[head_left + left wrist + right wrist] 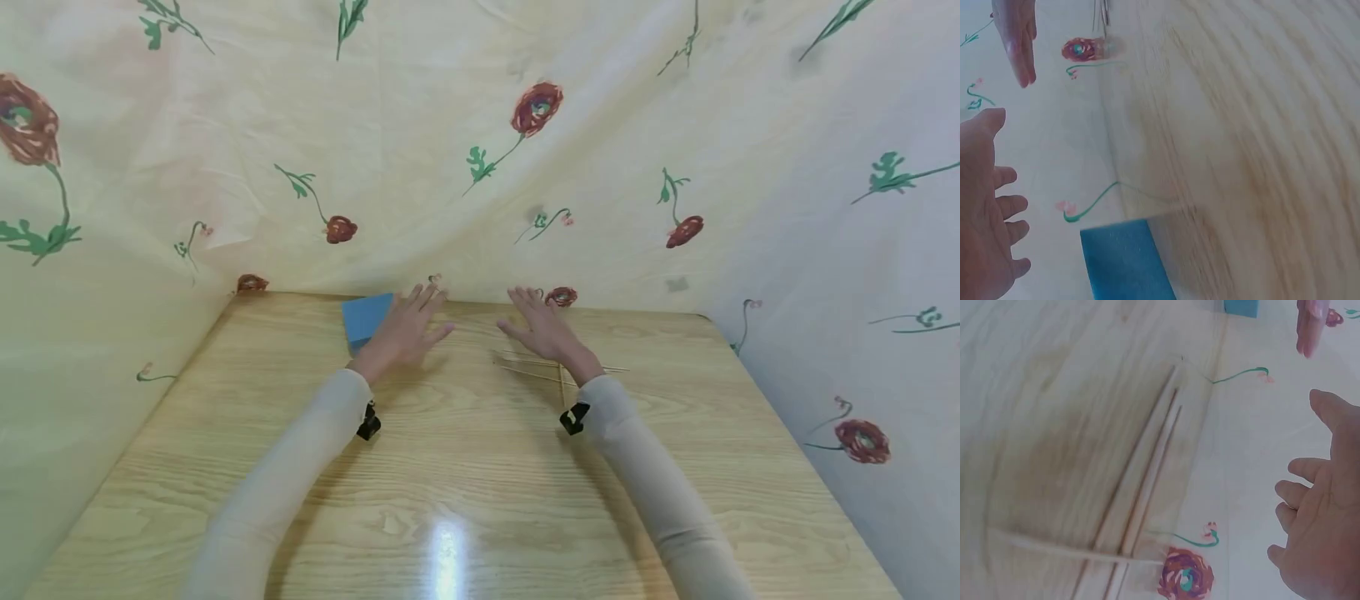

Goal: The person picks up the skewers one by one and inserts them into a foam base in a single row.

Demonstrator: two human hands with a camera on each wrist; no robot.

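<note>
My left hand [408, 327] is held out above the table with its fingers spread and nothing in them. It overlaps one corner of a blue block [366, 317] in the head view; the block also shows low in the left wrist view. Opposite it, my right hand [546, 332] has straight fingers and a bare palm. Several thin wooden sticks [1141, 494] with pointed ends lie on the table below the right hand and wrist. One stick [1054, 546] crosses the others. Part of the bundle is hidden by the right forearm in the head view.
The wood-grain table [450, 450] meets a pale flowered cloth [420, 167] at its back edge, and the cloth also hangs along both sides. A bright light reflection [447, 558] lies near the front. Each wrist wears a small black camera [368, 422].
</note>
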